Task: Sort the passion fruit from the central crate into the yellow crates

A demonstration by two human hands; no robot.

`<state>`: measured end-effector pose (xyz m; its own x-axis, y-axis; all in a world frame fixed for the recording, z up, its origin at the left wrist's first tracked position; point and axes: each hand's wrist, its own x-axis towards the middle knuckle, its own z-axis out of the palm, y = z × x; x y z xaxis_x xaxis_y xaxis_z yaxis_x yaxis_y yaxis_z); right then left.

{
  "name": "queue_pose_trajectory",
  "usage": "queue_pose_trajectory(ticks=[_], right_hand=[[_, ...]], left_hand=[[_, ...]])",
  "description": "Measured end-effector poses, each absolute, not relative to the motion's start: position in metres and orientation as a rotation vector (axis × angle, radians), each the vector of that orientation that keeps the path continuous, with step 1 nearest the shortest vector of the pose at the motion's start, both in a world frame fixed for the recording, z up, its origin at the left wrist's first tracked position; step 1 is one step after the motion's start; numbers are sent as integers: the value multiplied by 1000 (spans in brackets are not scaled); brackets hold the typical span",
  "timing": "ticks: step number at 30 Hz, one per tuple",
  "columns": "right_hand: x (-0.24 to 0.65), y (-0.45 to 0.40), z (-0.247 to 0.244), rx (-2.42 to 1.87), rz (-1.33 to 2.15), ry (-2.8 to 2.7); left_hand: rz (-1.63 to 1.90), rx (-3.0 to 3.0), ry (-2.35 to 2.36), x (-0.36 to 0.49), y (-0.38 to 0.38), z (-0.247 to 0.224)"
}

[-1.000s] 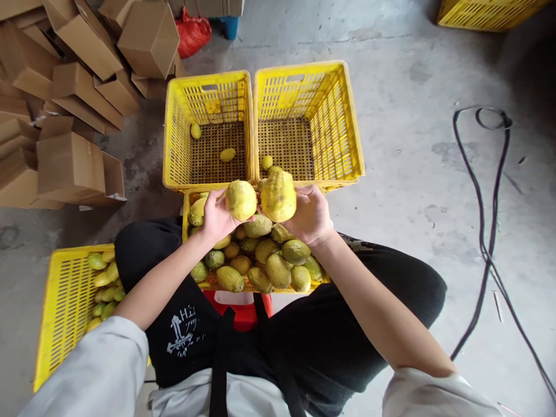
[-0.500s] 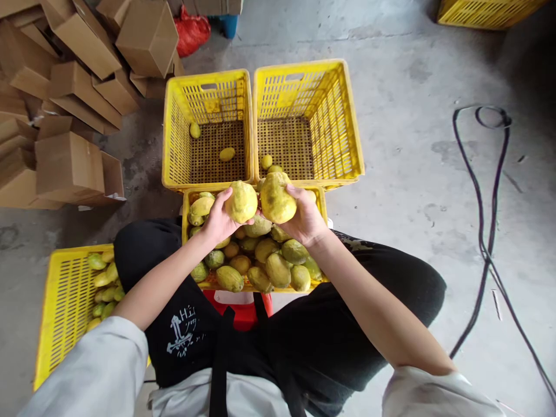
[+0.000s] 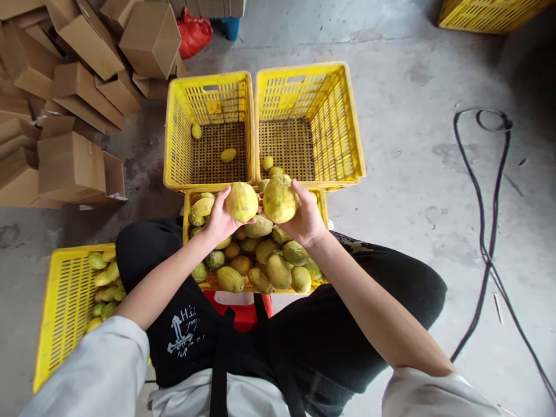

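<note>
My left hand (image 3: 220, 217) is closed around a yellow lemon (image 3: 242, 202), thumb along its upper left side. Close beside it, my right hand (image 3: 306, 217) grips a second lemon (image 3: 280, 200), bumpy and yellow with greenish patches. Both fruits are held up over a yellow plastic crate (image 3: 256, 287) between my knees. Inside that crate lie several more lemons (image 3: 278, 270), some yellow, some green or brownish. The fingers under the two held lemons are partly hidden.
Beyond the near crate stand a left yellow crate (image 3: 171, 139) and a right yellow crate (image 3: 354, 127), each with a few lemons at the bottom. Another lemon crate (image 3: 56, 313) sits by my left knee. Cardboard boxes (image 3: 72, 165) pile up left; a black cable (image 3: 482, 214) lies right.
The lemon in my right hand has been turned, so its dark blotchy side gives way to a yellower one. The left lemon is slightly rotated too. Both hands stay in place.
</note>
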<state>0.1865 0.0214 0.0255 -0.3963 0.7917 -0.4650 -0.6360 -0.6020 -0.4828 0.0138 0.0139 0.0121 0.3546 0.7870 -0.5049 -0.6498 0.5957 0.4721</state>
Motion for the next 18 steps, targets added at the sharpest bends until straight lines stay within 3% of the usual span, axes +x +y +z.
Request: queue_pose_trajectory(ticks=[18], right_hand=[[188, 23, 23, -851, 2040, -386]], left_hand=[[951, 129, 780, 11, 15, 16]])
